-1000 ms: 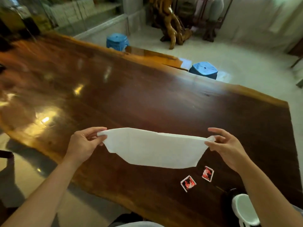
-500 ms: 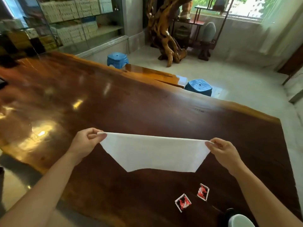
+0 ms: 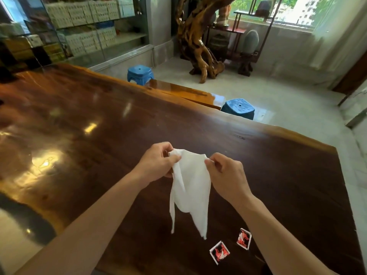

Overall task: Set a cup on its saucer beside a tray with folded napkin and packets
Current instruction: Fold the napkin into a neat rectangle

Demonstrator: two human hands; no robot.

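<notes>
In the head view, the left hand (image 3: 156,162) and the right hand (image 3: 226,175) were close together above the table (image 3: 99,120), each pinching a top corner of the white napkin (image 3: 190,187) between thumb and fingers. The cloth hung down doubled in the air, probably so that its halves would meet for a fold. Two red packets (image 3: 230,246) lay on the wood just under the right forearm. No cup, saucer or tray was visible.
</notes>
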